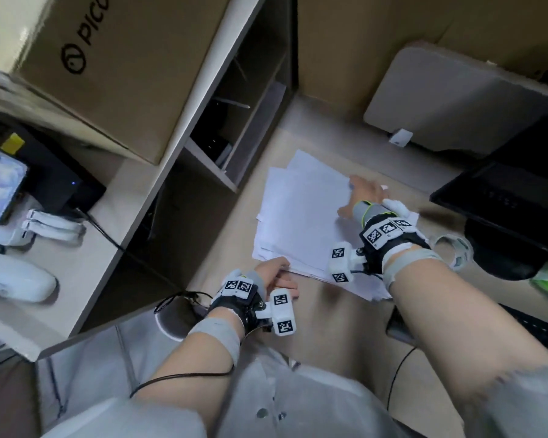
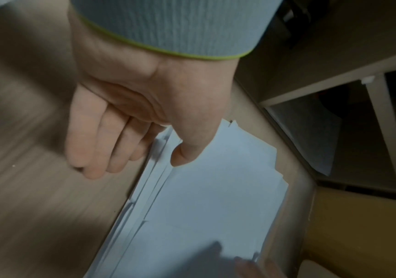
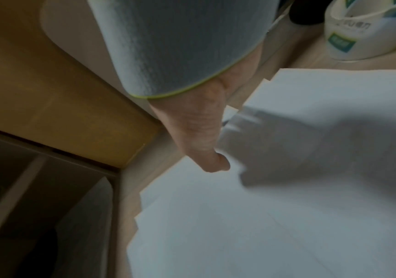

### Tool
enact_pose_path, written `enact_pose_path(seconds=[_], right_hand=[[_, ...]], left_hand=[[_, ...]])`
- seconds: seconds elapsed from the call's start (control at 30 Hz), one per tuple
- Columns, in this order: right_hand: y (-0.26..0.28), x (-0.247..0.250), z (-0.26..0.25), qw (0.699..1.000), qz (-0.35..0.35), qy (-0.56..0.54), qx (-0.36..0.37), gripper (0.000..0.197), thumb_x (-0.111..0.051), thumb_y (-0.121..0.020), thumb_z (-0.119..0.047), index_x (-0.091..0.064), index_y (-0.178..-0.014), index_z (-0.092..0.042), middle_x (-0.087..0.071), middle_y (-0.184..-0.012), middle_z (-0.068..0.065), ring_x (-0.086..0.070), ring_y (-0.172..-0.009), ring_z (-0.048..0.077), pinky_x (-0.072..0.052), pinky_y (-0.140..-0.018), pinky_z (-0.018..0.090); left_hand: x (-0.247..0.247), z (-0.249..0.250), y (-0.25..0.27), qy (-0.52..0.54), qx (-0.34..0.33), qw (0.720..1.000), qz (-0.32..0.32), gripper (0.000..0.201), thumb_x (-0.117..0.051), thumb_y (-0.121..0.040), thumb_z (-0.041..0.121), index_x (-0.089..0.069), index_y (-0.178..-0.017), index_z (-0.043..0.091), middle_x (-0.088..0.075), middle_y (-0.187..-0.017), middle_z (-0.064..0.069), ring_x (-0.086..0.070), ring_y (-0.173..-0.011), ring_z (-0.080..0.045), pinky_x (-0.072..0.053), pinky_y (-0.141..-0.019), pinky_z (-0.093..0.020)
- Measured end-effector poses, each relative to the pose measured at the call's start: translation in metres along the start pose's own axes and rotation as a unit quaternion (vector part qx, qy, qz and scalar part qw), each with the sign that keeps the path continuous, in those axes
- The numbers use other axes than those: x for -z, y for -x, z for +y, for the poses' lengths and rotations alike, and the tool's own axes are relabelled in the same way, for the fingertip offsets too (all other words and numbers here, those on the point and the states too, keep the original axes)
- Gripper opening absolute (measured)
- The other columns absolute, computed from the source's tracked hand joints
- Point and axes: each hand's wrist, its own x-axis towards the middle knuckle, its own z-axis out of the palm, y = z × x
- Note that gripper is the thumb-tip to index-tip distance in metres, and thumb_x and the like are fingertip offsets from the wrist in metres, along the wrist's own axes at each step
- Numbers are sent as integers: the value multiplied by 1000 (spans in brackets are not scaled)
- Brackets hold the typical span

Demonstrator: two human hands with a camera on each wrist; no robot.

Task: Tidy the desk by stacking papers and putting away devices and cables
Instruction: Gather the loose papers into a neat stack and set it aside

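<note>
Head view, writing: "PICO" on cardboard box [image 1: 114,67], upper left.
Papers [image 1: 301,216]: uneven white stack on surface [image 1: 222,273].
Left hand [image 1: 274,276]: thumb atop near corner, fingers beneath edge.
Right hand [image 1: 363,196]: grip on far edge; closure unclear.
Tape roll [image 3: 368,35]: print unreadable.

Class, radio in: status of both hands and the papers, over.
Left hand holds papers at near edge; right hand on far edge. Sheets uneven, on desk. Tape roll beside, nothing blocking.
</note>
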Motion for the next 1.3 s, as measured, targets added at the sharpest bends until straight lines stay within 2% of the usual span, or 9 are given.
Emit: enact_pose_path(seconds=[0.23,0.37,0.5,0.6,0.83,0.93,1.0,1.17,1.3], right_hand=[[-1,-30,13,998,39,15,-43,87,-69,-58,-54,-36,-133,-27,-47,-134,9,-40,-130,32,-18,-111,49],[5,-30,20,997,34,45,-45,83,-59,-54,-62,-38,-128,-30,-45,-128,9,-39,-123,31,-24,-106,46],[15,-27,15,997,-13,53,-51,97,-67,-53,-61,-39,-133,-14,-41,-131,8,-41,-124,32,-29,-107,45],[25,-24,21,991,-73,-50,-103,104,-76,-62,-50,-22,-142,-11,-46,-137,10,-46,-127,37,-41,-103,45],[61,-48,51,978,-162,-111,-69,54,-77,-67,-30,-59,-114,-12,-67,-100,8,-66,-89,29,-53,-80,35],[75,-47,57,956,-132,-253,-70,36,-76,-70,-14,-59,-101,-9,-64,-92,12,-62,-80,30,-50,-72,31],[89,-35,63,927,-79,-359,-77,29,-72,-68,-6,-62,-95,-4,-62,-86,13,-59,-75,27,-48,-67,29],[114,12,69,857,63,-511,-30,12,-68,-75,1,-63,-85,-2,-58,-77,8,-53,-76,18,-44,-51,17],[139,42,80,783,166,-599,2,38,-75,-65,-12,-65,-98,5,-65,-91,9,-59,-81,17,-49,-64,25]], left_hand=[[-1,9,-3,13,-52,998,24,43,-59,-84,20,-57,-122,-2,-75,-88,-24,-75,-73,-34,-59,-81,-48],[-5,17,-4,26,-44,999,14,36,-60,-79,21,-61,-106,-4,-72,-78,-24,-68,-68,-34,-59,-68,-41],[-9,23,-9,18,-64,997,24,19,-61,-82,20,-57,-88,2,-68,-63,-18,-67,-73,-35,-55,-87,-47],[-15,26,-4,30,-81,995,41,14,-62,-81,17,-51,-81,7,-53,-47,-9,-56,-44,-26,-56,-65,-39],[-28,14,-5,6,-117,987,110,49,-66,-79,19,-52,-122,1,-55,-80,-11,-56,-58,-25,-48,-54,-28],[-30,12,-4,-47,-192,950,243,74,-72,-77,21,-36,-138,2,-53,-123,-15,-57,-107,-33,-46,-82,-36],[-33,13,5,-34,-257,931,259,65,-72,-74,10,-43,-132,5,-55,-126,-16,-58,-108,-31,-47,-86,-34],[-56,33,47,6,-358,921,156,19,-53,-69,-17,-55,-71,1,-53,-57,-4,-44,-58,-20,-35,-38,-16],[-89,52,111,7,-482,861,165,16,-58,-62,-8,-55,-66,8,-51,-64,-2,-42,-53,-13,-36,-42,-18]])
